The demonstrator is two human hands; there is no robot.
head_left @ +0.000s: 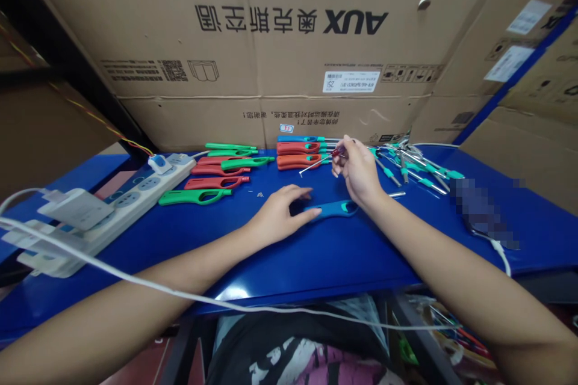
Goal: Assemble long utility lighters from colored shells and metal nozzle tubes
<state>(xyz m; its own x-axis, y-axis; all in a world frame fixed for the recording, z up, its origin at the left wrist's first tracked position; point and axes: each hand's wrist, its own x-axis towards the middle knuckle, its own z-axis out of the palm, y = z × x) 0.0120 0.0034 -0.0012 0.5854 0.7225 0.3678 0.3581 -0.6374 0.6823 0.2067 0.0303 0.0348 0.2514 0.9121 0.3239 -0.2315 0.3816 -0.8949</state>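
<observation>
The blue lighter shell lay flat on the blue table, straight in front of me, between my 2 hands. My left hand rested palm down on the table with its fingers stretched toward the shell's left end, fingertips touching or just over it; I could not tell which. The hand was loosely spread, gripping nothing.

My right hand was raised just behind the shell, its wrist passing over the shell's right end. Its fingers were pinched together on a small screwdriver with a dark red handle, the thin metal shaft pointing left and slightly down toward the table.

Just beyond the screwdriver lay a stack of orange and blue shells. Farther left, red and green shells sat in a loose group, with a few tiny screws near them on the table. To my right, a tangle of metal rods with teal sleeves spread across the surface. At the far left a white power strip lay with a white cable running across my left forearm. Cardboard boxes stood behind the table.
</observation>
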